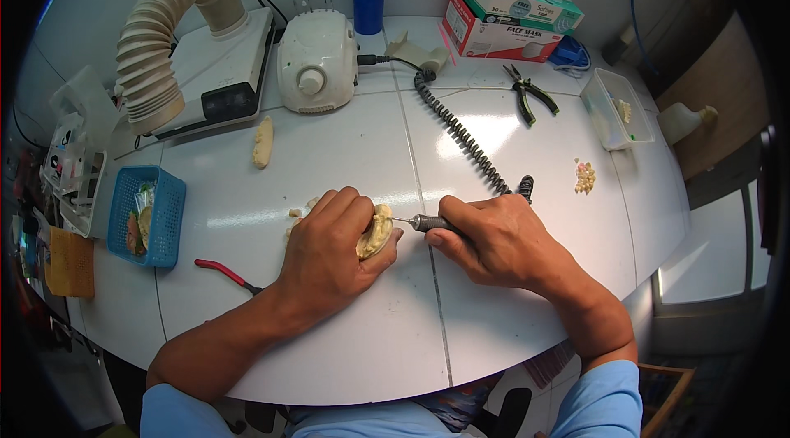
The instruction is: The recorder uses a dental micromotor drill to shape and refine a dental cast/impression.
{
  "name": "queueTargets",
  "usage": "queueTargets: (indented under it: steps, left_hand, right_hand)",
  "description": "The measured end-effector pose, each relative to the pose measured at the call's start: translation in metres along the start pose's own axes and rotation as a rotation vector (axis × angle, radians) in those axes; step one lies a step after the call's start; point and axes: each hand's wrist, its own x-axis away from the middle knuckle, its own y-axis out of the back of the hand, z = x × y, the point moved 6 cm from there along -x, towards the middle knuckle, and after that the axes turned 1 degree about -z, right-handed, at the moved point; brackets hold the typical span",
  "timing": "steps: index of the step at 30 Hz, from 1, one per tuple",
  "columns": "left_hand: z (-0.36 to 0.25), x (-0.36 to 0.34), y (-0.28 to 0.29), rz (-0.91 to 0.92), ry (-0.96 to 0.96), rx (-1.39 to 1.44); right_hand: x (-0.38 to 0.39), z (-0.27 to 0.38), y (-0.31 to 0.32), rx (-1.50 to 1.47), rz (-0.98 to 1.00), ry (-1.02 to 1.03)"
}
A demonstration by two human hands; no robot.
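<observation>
My left hand [327, 247] is closed around a cream dental cast [376, 237], holding it just above the white tabletop or resting on it; I cannot tell which. Its fingers cover the cast's left side. In my right hand [500, 239] is a rotary handpiece [431, 224], gripped like a pen and pointing left. The thin bur at its tip meets the cast's right side or lies very close to it. From the handpiece a black coiled cord [465, 137] runs back to a white control unit [317, 63]. Small cream fragments [295, 213] lie beside my left hand.
Red-handled pliers [222, 272] lie by my left forearm, near a blue basket [169, 224]. A dust extractor with a ribbed hose [152, 51] stands back left; a cream piece [262, 142] lies before it. Right are black-handled pliers [531, 98], small tooth-like pieces [584, 178] and a clear container [605, 113].
</observation>
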Motion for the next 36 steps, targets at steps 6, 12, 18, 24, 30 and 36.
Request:
queueTargets:
  steps: [6,12,18,24,30,36]
  left_hand:
    - [-0.0003,0.0003,0.0007,0.039,0.025,-0.021]
    - [-0.0004,0.0004,0.0003,0.071,0.043,-0.044]
    - [0.0001,0.0,0.0001,0.066,0.047,-0.043]
    - [0.0002,0.0,0.0006,0.07,0.057,-0.039]
    - [0.0003,0.0004,0.0001,0.071,0.049,-0.037]
    - [0.0009,0.0001,-0.0003,0.044,0.034,-0.019]
  right_hand:
    - [0.0003,-0.0007,-0.0014,0.011,0.017,-0.005]
    - [0.0008,0.0007,0.0001,0.008,0.021,-0.01]
    - [0.0008,0.0008,-0.0009,0.004,0.015,0.0]
    - [0.0008,0.0019,-0.0007,0.005,0.014,-0.003]
    - [0.0008,0.0009,-0.0012,0.002,0.028,-0.019]
    - [-0.0001,-0.0048,0.001,0.002,-0.005,-0.036]
